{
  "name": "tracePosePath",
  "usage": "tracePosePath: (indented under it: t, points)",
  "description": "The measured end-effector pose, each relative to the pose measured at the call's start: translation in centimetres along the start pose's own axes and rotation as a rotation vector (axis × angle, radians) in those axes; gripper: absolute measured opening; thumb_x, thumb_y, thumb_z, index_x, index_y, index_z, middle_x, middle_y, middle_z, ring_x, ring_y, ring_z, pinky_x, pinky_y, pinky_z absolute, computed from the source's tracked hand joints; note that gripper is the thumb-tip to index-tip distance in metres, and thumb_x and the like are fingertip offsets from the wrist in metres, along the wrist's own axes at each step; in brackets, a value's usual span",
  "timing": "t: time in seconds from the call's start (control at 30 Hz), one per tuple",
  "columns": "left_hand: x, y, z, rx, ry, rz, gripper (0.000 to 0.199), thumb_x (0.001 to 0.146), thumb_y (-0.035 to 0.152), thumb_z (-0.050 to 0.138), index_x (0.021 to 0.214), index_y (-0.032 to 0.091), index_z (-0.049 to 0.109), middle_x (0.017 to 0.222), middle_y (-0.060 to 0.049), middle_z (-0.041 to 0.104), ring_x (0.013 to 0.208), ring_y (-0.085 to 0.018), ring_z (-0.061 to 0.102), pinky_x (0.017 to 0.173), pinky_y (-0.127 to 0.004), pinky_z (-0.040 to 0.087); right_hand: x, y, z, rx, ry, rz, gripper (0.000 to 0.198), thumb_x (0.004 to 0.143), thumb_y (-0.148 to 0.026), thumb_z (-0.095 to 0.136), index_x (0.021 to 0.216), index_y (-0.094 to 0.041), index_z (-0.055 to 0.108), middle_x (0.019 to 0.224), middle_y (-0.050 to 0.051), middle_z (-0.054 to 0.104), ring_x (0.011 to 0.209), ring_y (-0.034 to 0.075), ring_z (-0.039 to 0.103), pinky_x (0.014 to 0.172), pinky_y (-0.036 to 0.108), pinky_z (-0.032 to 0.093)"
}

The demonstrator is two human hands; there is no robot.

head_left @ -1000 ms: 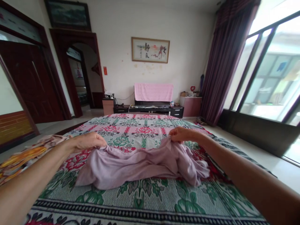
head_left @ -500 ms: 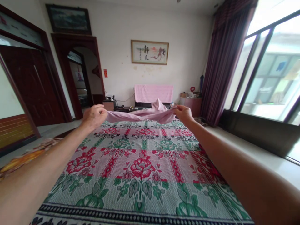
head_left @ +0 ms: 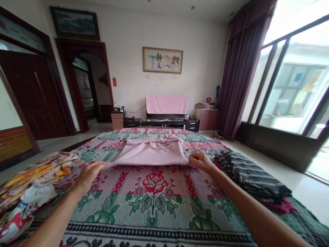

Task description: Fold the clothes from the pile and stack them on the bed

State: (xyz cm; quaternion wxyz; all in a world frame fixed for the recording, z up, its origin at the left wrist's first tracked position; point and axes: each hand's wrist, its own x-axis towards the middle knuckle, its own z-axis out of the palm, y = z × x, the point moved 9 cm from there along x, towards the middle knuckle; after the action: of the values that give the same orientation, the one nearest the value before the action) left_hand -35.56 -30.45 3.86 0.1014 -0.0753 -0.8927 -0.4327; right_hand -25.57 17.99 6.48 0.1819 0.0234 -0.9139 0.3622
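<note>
Pink garment is lying flat at mid-frame on the floral bed cover. My left hand and right hand are pinching its near corners, fingers closed on the hem, keeping it taut. Its far edge is bunching, unclear; clothes pile is running off lower left.
</note>
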Motion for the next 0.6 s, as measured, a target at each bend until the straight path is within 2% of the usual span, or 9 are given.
tracePosePath:
  t: [0.1, 0.2, 0.27, 0.37, 0.47, 0.53, 0.6]
  points:
    - [-0.1, -0.6, -1.5, -0.329, 0.064, -0.014, 0.023, 0.069, 0.038, 0.051, 0.069, 0.021, 0.067, 0.081, -0.004, 0.073, 0.092, -0.023, 0.063, 0.079, -0.029, 0.051, 0.4, -1.4, 0.9, -0.009, -0.185, -0.022, 0.022, 0.066, -0.029, 0.047, 0.066, -0.014, 0.064, 0.054, -0.002, 0.051, 0.052, 0.01, 0.044, 0.05, 0.02, 0.033]
    - [-0.3, -0.8, -3.1, -0.424, 0.107, -0.015, 0.017, 0.063, 0.035, 0.053, 0.062, 0.022, 0.064, 0.078, -0.004, 0.069, 0.085, -0.022, 0.061, 0.074, -0.03, 0.051, 0.2, -2.0, 0.7, 0.027, -0.295, 0.03, 0.021, 0.064, -0.027, 0.048, 0.065, -0.014, 0.064, 0.052, -0.002, 0.052, 0.049, 0.009, 0.044, 0.047, 0.019, 0.033]
    - [-0.6, -0.9, -3.3, -0.42, 0.063, -0.018, 0.016, 0.062, 0.034, 0.053, 0.062, 0.021, 0.063, 0.074, -0.002, 0.066, 0.078, -0.02, 0.059, 0.07, -0.029, 0.049, -0.8, -1.7, 1.2, 0.055, -0.422, 0.136, 0.02, 0.063, -0.026, 0.05, 0.065, -0.014, 0.065, 0.05, -0.002, 0.053, 0.047, 0.009, 0.045, 0.046, 0.019, 0.035]
    - [-1.1, -1.1, -2.7, -0.317, -0.071, -0.029, 0.017, 0.063, 0.035, 0.051, 0.059, 0.021, 0.062, 0.065, 0.0, 0.061, 0.067, -0.017, 0.054, 0.063, -0.027, 0.046, -3.3, -0.9, 2.4, 0.097, -0.638, 0.316, 0.019, 0.061, -0.026, 0.057, 0.072, -0.016, 0.069, 0.05, -0.003, 0.055, 0.046, 0.009, 0.049, 0.046, 0.019, 0.04]
    - [-1.5, -0.5, -1.3, -0.085, -0.237, 0.016, 0.023, 0.065, 0.038, 0.048, 0.052, 0.021, 0.056, 0.057, 0.001, 0.057, 0.061, -0.016, 0.05, 0.06, -0.027, 0.041, -5.3, -0.7, 3.7, 0.21, -0.774, 0.373, 0.032, 0.063, -0.034, 0.064, 0.089, -0.018, 0.072, 0.056, -0.002, 0.06, 0.044, 0.008, 0.05, 0.043, 0.018, 0.038]
    - [-1.9, -0.3, 0.3, 0.058, -0.388, 0.017, 0.029, 0.069, 0.042, 0.047, 0.052, 0.021, 0.057, 0.051, 0.002, 0.055, 0.057, -0.016, 0.049, 0.06, -0.026, 0.04, -5.1, -0.4, 3.9, 0.301, -0.73, 0.346, 0.038, 0.068, -0.045, 0.062, 0.094, -0.018, 0.07, 0.061, -0.001, 0.063, 0.041, 0.007, 0.045, 0.041, 0.018, 0.035]
    - [-1.9, -0.2, 1.3, 0.169, -0.448, -0.012, 0.032, 0.071, 0.046, 0.047, 0.059, 0.021, 0.063, 0.047, 0.002, 0.056, 0.054, -0.017, 0.049, 0.058, -0.026, 0.038, -3.3, 0.8, 2.7, 0.309, -0.509, 0.299, 0.038, 0.074, -0.05, 0.056, 0.086, -0.016, 0.069, 0.061, 0.0, 0.062, 0.041, 0.006, 0.042, 0.041, 0.019, 0.033]
